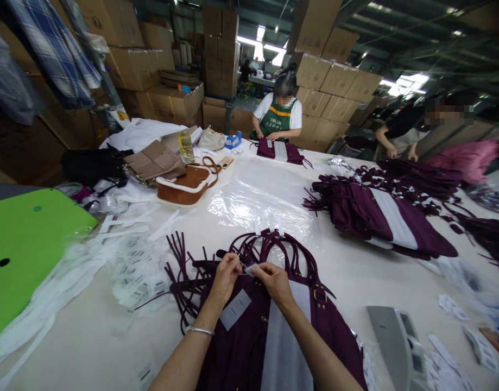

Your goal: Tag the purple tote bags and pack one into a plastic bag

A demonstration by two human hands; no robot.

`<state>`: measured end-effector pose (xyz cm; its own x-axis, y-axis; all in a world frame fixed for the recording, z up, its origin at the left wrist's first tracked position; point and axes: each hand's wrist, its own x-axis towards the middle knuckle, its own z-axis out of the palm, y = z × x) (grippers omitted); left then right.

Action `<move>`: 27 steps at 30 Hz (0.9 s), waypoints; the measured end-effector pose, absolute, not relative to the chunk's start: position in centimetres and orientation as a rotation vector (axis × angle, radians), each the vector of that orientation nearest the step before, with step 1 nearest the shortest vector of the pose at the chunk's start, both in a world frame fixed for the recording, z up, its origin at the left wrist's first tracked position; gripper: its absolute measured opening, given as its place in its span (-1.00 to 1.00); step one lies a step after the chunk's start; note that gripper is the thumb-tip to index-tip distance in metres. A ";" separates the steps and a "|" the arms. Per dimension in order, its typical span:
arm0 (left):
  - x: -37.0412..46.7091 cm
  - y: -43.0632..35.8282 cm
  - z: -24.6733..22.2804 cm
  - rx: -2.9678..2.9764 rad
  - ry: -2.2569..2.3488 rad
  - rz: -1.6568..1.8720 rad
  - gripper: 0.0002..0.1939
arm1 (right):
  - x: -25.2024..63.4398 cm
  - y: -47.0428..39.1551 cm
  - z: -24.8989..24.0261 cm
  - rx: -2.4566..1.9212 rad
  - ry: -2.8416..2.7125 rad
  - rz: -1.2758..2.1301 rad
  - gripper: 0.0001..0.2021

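Two hands are seen from the head camera, brought close together over a purple bag [245,353]. The left hand [228,271] is closed to a pinch of thumb and forefinger; a thin white cord [244,267] is seen just beside the fingertips, but whether it is gripped cannot be told. The right hand [272,277] is also nearly closed, and a small white tag [252,269] is pinched at its fingertips. The bag is spread below both hands, its white strip [288,336] partly covered by the right forearm. A label [235,309] is laid on the bag just below the left hand, and a bangle [200,330] is worn on the left wrist. Looped handles [300,252] are bunched beyond the hands, and thin purple straps [179,266] are fanned out to their left. Farther left, packets [137,271] and a green board [33,244] are set on the table [86,342]. Clear film [261,190] is spread beyond the hands, with a brown bag [182,185] to its left. A pile [367,217] of purple bags is stacked ahead and to the right; a grey tool [396,339] is placed right of the hands. Across the table, another purple piece [278,151] is handled by a person [278,111].
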<state>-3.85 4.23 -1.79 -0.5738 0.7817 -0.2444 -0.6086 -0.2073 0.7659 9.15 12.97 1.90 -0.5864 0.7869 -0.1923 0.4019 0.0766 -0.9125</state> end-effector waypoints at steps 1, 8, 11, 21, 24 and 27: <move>-3.7 4.3 -1.9 0.249 1.114 1.913 -0.70 | 9.0 13.0 2.0 -1.167 -2.131 1.404 -0.74; -3.1 4.5 -2.0 0.334 1.373 1.937 -0.71 | 7.3 13.1 4.1 -1.202 -2.673 0.829 -0.76; -3.3 4.4 -1.7 0.412 1.511 1.919 -0.75 | 6.9 13.4 4.6 -1.203 -2.793 0.706 -0.75; -2.2 4.2 -0.1 0.834 1.929 1.750 -0.88 | 6.5 12.2 3.6 -1.107 -2.863 0.543 -0.74; -1.4 4.1 -0.1 1.222 2.049 1.657 -0.83 | 6.7 12.7 2.8 -1.226 -2.638 0.758 -0.79; -0.4 3.4 -0.4 1.535 1.969 1.561 -0.76 | 7.9 13.1 1.8 -1.323 -2.266 1.013 -0.93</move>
